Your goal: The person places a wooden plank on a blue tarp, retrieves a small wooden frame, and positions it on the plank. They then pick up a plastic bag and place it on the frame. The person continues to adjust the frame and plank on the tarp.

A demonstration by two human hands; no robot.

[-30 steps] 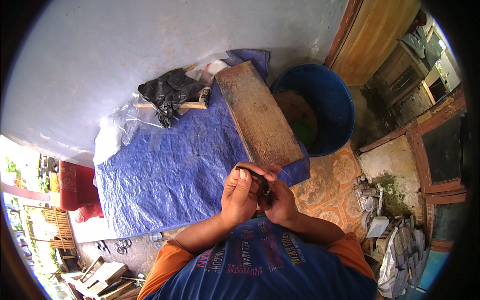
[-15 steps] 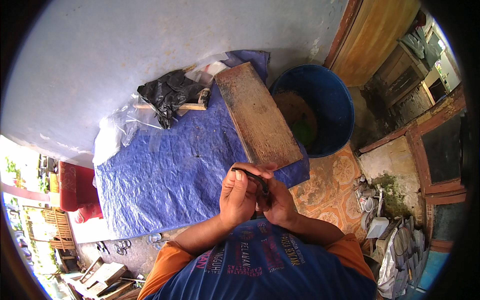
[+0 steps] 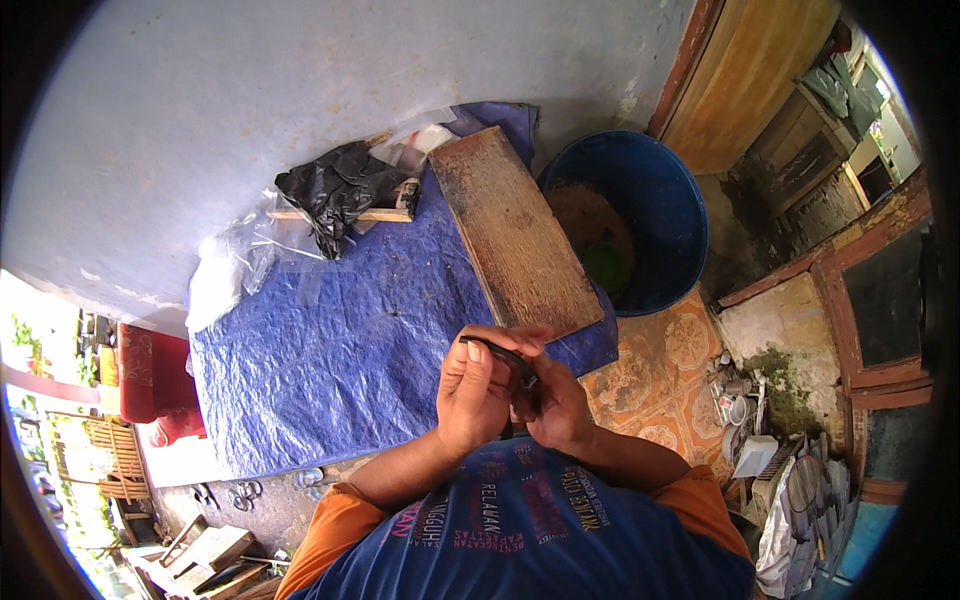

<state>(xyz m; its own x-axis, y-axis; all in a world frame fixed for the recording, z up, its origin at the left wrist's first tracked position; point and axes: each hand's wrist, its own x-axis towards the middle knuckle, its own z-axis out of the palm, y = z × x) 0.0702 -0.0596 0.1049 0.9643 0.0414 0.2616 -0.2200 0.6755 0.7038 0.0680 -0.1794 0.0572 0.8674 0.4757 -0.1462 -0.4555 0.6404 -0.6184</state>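
Observation:
In front of my chest, both hands are raised close together around a thin black curved strip [image 3: 497, 350]. Its exact kind is not clear. My left hand [image 3: 470, 395] pinches the strip's left end between thumb and fingers. The fingers of my right hand [image 3: 556, 405] are curled around its right, lower end, and they partly hide it. Beyond the hands lies a worn wooden board [image 3: 515, 235], slanting across a blue tarp [image 3: 330, 370].
A blue barrel [image 3: 690, 200] stands right of the board, with something green inside. A black plastic bag [image 3: 340, 190] and clear plastic lie along the wall. Dishes and racks [image 3: 790, 470] crowd the lower right. A red chair [image 3: 150, 370] and several sandals [image 3: 243, 495] are at the left.
Both hands have shifted very slightly to the left with the black strip still between them. Nothing else has visibly moved.

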